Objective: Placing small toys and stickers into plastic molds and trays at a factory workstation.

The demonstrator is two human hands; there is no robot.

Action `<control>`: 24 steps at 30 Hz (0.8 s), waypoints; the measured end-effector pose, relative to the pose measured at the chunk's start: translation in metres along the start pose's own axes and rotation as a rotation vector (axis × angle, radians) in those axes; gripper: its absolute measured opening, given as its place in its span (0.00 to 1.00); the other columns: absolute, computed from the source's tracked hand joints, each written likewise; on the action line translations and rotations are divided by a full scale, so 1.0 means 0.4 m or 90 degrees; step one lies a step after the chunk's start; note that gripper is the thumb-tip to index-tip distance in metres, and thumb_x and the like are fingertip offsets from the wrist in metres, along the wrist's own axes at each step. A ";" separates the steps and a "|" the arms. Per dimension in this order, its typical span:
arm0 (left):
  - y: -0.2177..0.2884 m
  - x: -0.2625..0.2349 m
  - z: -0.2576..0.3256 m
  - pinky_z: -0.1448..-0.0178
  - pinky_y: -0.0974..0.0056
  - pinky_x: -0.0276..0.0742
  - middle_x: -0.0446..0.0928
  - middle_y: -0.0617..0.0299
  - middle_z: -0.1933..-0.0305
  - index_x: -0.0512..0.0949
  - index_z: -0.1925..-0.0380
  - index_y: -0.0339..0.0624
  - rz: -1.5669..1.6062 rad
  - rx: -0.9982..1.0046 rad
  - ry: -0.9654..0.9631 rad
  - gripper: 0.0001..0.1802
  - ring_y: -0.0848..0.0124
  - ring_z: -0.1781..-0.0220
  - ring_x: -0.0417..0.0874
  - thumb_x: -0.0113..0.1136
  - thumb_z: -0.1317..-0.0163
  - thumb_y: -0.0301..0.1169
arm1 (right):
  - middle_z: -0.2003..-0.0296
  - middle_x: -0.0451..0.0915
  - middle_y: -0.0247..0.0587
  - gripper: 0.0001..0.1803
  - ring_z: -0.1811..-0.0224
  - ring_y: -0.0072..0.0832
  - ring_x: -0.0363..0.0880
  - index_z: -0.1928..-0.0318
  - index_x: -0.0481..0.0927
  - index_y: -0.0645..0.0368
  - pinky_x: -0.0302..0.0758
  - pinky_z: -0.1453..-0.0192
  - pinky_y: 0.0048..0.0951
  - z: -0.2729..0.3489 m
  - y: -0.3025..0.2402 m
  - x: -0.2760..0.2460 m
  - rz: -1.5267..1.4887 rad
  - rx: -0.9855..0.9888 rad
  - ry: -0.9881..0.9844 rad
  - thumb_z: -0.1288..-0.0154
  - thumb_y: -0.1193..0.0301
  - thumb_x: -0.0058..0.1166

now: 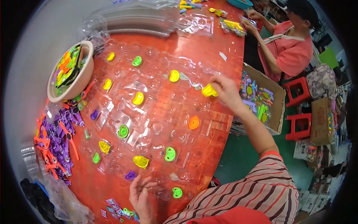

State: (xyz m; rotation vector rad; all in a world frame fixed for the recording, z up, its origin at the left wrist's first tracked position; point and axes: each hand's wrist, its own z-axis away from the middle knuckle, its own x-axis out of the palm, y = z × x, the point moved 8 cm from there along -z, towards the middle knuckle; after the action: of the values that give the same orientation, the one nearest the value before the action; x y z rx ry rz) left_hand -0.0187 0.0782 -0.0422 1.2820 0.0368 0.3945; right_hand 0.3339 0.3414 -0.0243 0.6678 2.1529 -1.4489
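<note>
My right hand [225, 91] is closed on a yellow pacifier-shaped plastic piece [209, 90], held over the right side of clear moulded blister trays [157, 127]. Near the table's front edge, my left hand [141, 194] is turned partly palm up. Its fingers are loosely bent and apart, and nothing shows in them. A purple piece [130, 176] lies just beyond its fingertips, with a yellow fish-shaped piece [141, 161] past that. Single pieces sit spread across the trays: a yellow one [174, 75], an orange one [194, 122], green ones [170, 154] and several others.
A cream tub [89, 71] of colourful toys stands at the far left, above a heap of purple and orange toy watches [59, 142]. Stacked clear plastic trays [130, 18] lie at the back. A carton [276, 128] of toys stands off the right edge, beyond it a seated co-worker [294, 46].
</note>
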 end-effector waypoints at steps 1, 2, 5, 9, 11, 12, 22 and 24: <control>-0.004 -0.003 0.003 0.53 0.64 0.78 0.77 0.47 0.50 0.66 0.40 0.36 -0.002 -0.003 0.010 0.24 0.62 0.57 0.83 0.47 0.37 0.24 | 0.72 0.79 0.41 0.05 0.69 0.25 0.78 0.62 0.77 0.64 0.73 0.64 0.25 -0.007 0.048 -0.033 0.007 0.016 0.025 0.37 0.77 0.51; -0.008 -0.004 0.006 0.53 0.64 0.78 0.77 0.48 0.50 0.66 0.40 0.35 -0.005 -0.008 0.018 0.23 0.62 0.57 0.83 0.47 0.37 0.23 | 0.72 0.79 0.41 0.05 0.70 0.25 0.77 0.62 0.77 0.64 0.73 0.65 0.26 -0.015 0.081 -0.061 0.015 0.034 0.050 0.38 0.77 0.50; -0.012 0.009 0.015 0.53 0.65 0.78 0.77 0.48 0.50 0.66 0.40 0.35 0.005 -0.011 0.008 0.23 0.63 0.57 0.83 0.45 0.36 0.22 | 0.73 0.77 0.44 0.06 0.72 0.27 0.77 0.61 0.76 0.64 0.72 0.66 0.26 -0.050 0.101 -0.139 0.121 -0.032 0.131 0.39 0.77 0.52; -0.028 0.010 0.030 0.54 0.65 0.78 0.76 0.48 0.50 0.65 0.40 0.36 -0.019 -0.039 0.007 0.22 0.64 0.58 0.83 0.44 0.36 0.22 | 0.72 0.78 0.46 0.06 0.70 0.29 0.78 0.61 0.76 0.64 0.73 0.64 0.27 -0.058 0.124 -0.175 0.125 -0.024 0.160 0.39 0.76 0.51; -0.035 0.011 0.038 0.54 0.66 0.78 0.76 0.48 0.50 0.65 0.40 0.36 -0.023 -0.048 0.011 0.22 0.64 0.58 0.83 0.45 0.35 0.22 | 0.72 0.78 0.46 0.06 0.69 0.31 0.79 0.61 0.76 0.64 0.73 0.64 0.28 -0.048 0.143 -0.158 0.139 -0.032 0.140 0.39 0.76 0.51; -0.037 0.012 0.041 0.54 0.66 0.78 0.76 0.48 0.50 0.65 0.40 0.36 -0.023 -0.049 0.011 0.22 0.64 0.58 0.83 0.45 0.35 0.22 | 0.71 0.78 0.47 0.07 0.69 0.33 0.79 0.61 0.76 0.64 0.74 0.64 0.28 -0.044 0.148 -0.146 0.151 -0.040 0.118 0.40 0.77 0.52; -0.040 -0.008 0.107 0.51 0.62 0.76 0.76 0.47 0.49 0.66 0.41 0.34 -0.006 -0.040 0.039 0.24 0.62 0.56 0.82 0.48 0.38 0.24 | 0.67 0.78 0.48 0.06 0.64 0.41 0.80 0.62 0.76 0.65 0.74 0.60 0.33 -0.008 0.039 -0.046 0.129 -0.105 0.019 0.40 0.77 0.51; -0.041 -0.018 0.122 0.51 0.62 0.76 0.76 0.46 0.49 0.66 0.41 0.34 -0.009 -0.036 0.052 0.23 0.63 0.56 0.82 0.48 0.38 0.23 | 0.67 0.78 0.48 0.06 0.63 0.41 0.80 0.62 0.76 0.65 0.74 0.60 0.32 0.017 0.013 -0.026 0.108 -0.124 0.001 0.39 0.77 0.51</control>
State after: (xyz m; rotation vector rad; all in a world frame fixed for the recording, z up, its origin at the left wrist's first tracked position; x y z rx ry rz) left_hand -0.0091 0.0271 -0.0444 1.2083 0.1032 0.4330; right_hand 0.3457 0.3355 -0.0240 0.7587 2.1463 -1.1339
